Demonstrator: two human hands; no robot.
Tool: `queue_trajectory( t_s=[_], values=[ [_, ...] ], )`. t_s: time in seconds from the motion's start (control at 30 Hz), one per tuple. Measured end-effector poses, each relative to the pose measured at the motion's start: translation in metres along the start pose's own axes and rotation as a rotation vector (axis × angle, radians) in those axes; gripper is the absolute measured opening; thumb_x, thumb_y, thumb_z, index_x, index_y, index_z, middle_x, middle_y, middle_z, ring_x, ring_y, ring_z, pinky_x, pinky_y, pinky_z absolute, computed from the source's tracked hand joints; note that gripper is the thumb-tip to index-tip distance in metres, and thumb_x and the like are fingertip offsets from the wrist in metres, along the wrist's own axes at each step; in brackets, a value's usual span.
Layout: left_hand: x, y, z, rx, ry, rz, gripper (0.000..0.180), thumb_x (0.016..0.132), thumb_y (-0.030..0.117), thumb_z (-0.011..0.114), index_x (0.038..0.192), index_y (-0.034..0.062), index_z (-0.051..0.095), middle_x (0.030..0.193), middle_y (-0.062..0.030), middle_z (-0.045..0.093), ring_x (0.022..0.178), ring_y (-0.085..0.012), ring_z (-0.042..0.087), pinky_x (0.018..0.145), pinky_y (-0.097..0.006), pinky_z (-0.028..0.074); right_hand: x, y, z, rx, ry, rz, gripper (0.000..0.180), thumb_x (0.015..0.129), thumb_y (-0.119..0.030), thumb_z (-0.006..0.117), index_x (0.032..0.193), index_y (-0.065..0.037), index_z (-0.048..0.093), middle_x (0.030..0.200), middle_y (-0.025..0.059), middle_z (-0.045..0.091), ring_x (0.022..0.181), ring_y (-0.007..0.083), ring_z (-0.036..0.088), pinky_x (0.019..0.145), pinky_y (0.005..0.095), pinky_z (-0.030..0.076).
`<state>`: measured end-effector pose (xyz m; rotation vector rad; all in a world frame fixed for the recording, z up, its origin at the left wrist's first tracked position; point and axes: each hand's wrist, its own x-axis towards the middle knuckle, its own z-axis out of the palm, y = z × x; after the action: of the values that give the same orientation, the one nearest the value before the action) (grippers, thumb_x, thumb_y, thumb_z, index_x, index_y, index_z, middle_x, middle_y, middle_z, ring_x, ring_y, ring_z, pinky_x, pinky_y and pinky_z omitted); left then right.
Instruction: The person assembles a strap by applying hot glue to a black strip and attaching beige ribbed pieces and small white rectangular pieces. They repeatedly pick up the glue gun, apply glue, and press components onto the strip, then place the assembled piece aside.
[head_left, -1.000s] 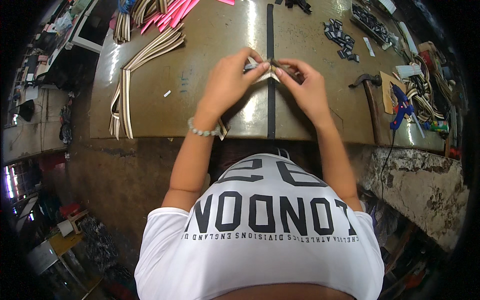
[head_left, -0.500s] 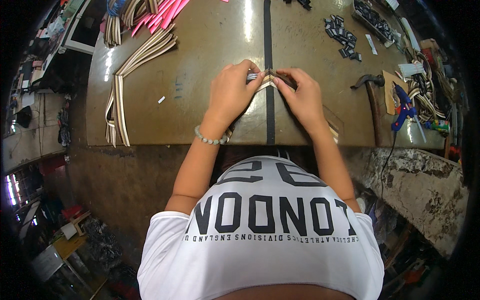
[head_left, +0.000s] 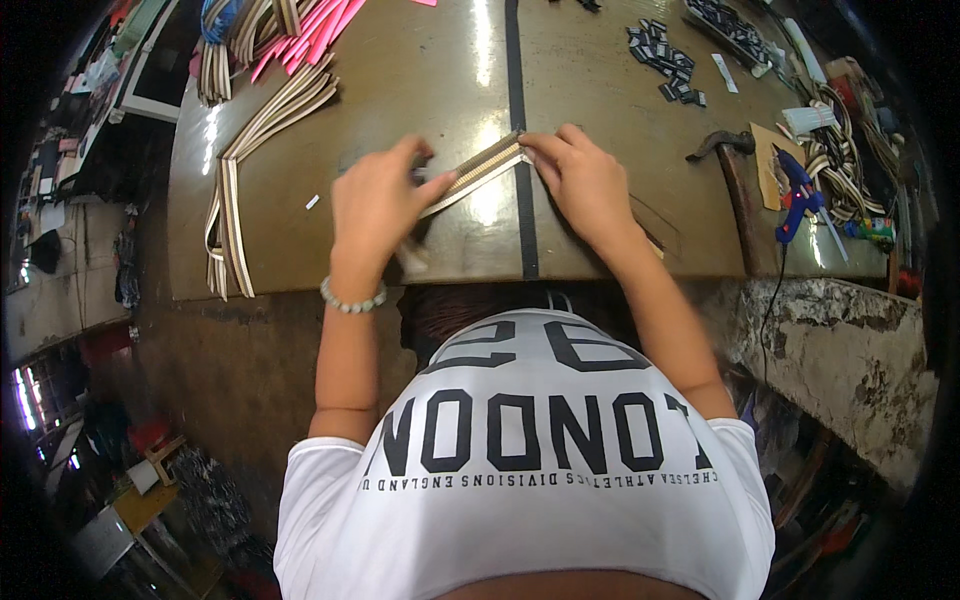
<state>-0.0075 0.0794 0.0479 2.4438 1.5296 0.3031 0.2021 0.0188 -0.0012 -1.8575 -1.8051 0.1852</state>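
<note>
Top-down view of a person in a white shirt at a brown work surface [head_left: 620,90]. Both hands grip one striped tan strap [head_left: 478,170] lying flat near the surface's front edge, approx. centre, w/ its far end on a dark seam [head_left: 522,120] running down the surface. Left hand [head_left: 375,205] pinches the strap's near end between thumb and fingers; a bead bracelet [head_left: 352,299] sits on that wrist. Right hand [head_left: 585,180] presses fingertips on the strap's far end. Risk, as judged: the strap could slip or twist if one hand eases off, since it's held only at the ends, and it may skew off the seam. Around: more straps [head_left: 255,140] lie to the left, pink strips [head_left: 315,30] far left at the back, small dark pieces [head_left: 665,62] at the back right, a hammer [head_left: 728,150] and blue glue gun [head_left: 797,192] to the right, well apart. Nothing sits between the hands and the strap; the hammer is the nearest obstacle to the right hand.
</note>
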Motion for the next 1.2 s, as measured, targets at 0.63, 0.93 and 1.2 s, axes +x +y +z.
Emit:
queue_trajectory(
  t_s=[0.63, 0.93, 1.2],
  values=[
    [0.005, 0.034, 0.057, -0.356, 0.131, 0.167, 0.018, 0.09, 0.017, 0.068, 0.107, 0.0144, 0.073, 0.082, -0.0087, 0.058, 0.074, -0.0258, 0.059, 0.068, -0.032, 0.047, -0.1, 0.178, -0.157, -0.254, 0.613, 0.865, 0.048, 0.075, -0.044, 0.083, 0.085, -0.001, 0.066, 0.08, 0.0112, 0.067, 0.076, 0.0211, 0.065, 0.071, 0.0332, 0.051],
    [0.005, 0.026, 0.062, -0.57, 0.174, 0.08, 0.021, 0.086, 0.012, 0.071, 0.106, 0.0072, 0.071, 0.09, -0.0116, 0.061, 0.08, -0.0272, 0.063, 0.073, -0.036, 0.051, -0.045, 0.214, -0.188, -0.393, 0.322, 0.614, 0.05, 0.091, -0.043, 0.066, 0.106, 0.004, 0.058, 0.094, 0.0247, 0.068, 0.086, 0.0418, 0.067, 0.077, 0.0443, 0.052],
    [0.006, 0.023, 0.063, -0.562, 0.181, 0.073, 0.019, 0.085, 0.016, 0.073, 0.101, 0.0069, 0.073, 0.091, -0.0109, 0.062, 0.08, -0.0289, 0.063, 0.073, -0.037, 0.051, 0.007, 0.048, -0.119, 0.418, 0.093, 0.156, 0.05, 0.088, -0.039, 0.073, 0.116, -0.002, 0.054, 0.096, 0.0125, 0.069, 0.081, 0.0237, 0.069, 0.073, 0.0346, 0.053]
  ],
)
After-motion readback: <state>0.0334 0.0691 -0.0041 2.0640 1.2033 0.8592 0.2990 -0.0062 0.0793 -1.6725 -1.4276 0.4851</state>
